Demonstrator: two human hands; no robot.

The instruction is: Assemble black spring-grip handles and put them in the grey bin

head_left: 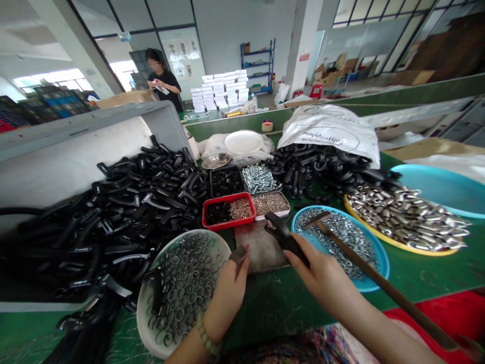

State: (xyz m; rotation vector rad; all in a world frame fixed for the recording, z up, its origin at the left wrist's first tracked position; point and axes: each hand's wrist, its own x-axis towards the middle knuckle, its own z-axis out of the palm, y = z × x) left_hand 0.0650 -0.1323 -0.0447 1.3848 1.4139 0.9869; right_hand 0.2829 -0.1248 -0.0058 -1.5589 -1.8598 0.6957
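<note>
My right hand (316, 270) is closed around a black curved plastic part (282, 233), which it holds tilted above a flat metal plate (261, 247). At the plate's left edge, my left hand (231, 285) is closed in a pinch, with a small dark grey piece (238, 254) at its fingertips; its kind I cannot make out. Just left of that hand stands a whitish bowl of metal rings (189, 283), with a black part lying in it. To the right, a hammer (352, 253) rests across a blue basin (383, 275) of small metal pieces.
Black handle-like parts (151, 202) spill from a grey crate (166, 119) at left. Trays of screws (259, 178), pins (270, 203) and black pieces (217, 212) stand behind the plate. At right is a yellow-rimmed tray of metal sleeves (405, 217). A person (166, 83) stands far back.
</note>
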